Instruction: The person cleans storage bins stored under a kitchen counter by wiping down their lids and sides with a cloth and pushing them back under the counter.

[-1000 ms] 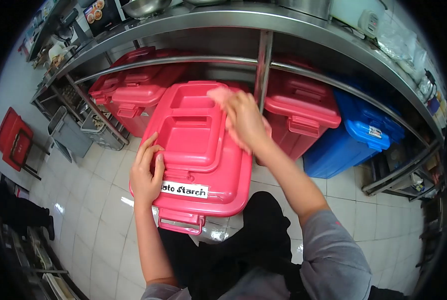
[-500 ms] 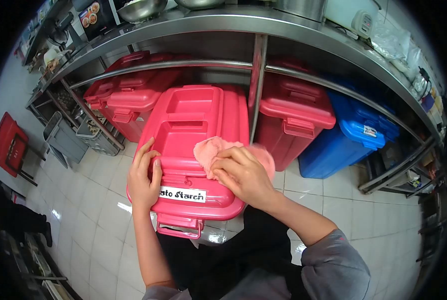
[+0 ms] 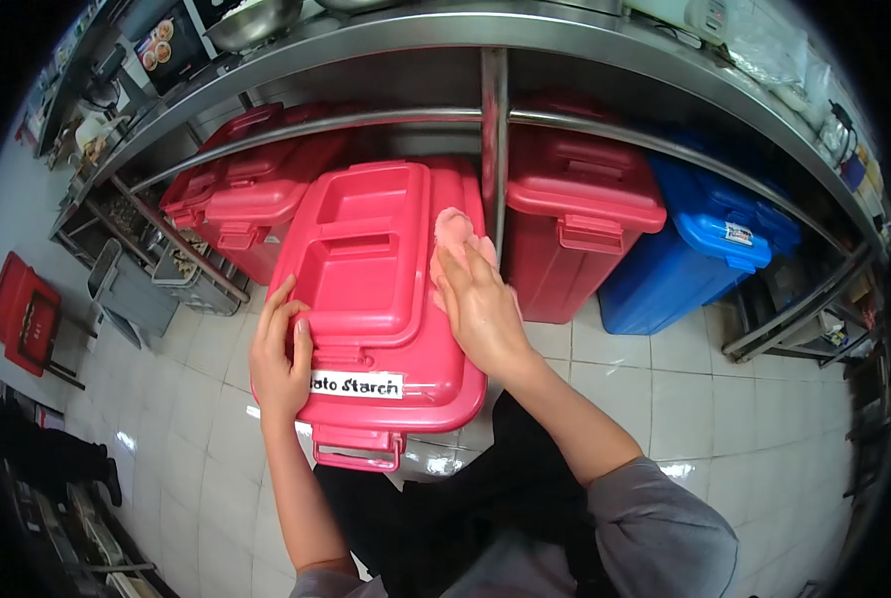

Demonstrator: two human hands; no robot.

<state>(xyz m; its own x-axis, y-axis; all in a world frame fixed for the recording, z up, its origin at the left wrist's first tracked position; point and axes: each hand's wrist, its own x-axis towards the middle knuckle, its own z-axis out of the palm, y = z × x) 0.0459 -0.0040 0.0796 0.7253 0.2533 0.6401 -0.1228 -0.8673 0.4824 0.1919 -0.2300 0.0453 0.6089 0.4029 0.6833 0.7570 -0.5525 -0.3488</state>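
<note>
A large pink bin with a moulded lid point(image 3: 435, 374) stands in front of me, its latch handle toward me. On the lid's near part is a white label point(image 3: 365, 386) reading "ato Starch", its left end hidden by my thumb. My left hand point(image 3: 281, 354) rests on the lid's left edge with its fingers apart, holding nothing. Under my right hand point(image 3: 485, 309) a pink cloth point(image 3: 455, 234) is pressed against the right side of the lid, the fingers lying over it.
A steel table point(image 3: 385, 38) spans the back. Below it are more pink bins point(image 3: 585, 189) and a blue bin point(image 3: 680, 249). Grey bins point(image 3: 131, 289) and a red chair point(image 3: 26, 309) are at the left. Another person's dark-clothed leg point(image 3: 56, 453) shows at the left edge.
My right hand has moved the cloth from the lid's far right to its near middle, then back up along the right side. My left hand has stayed on the left edge.
</note>
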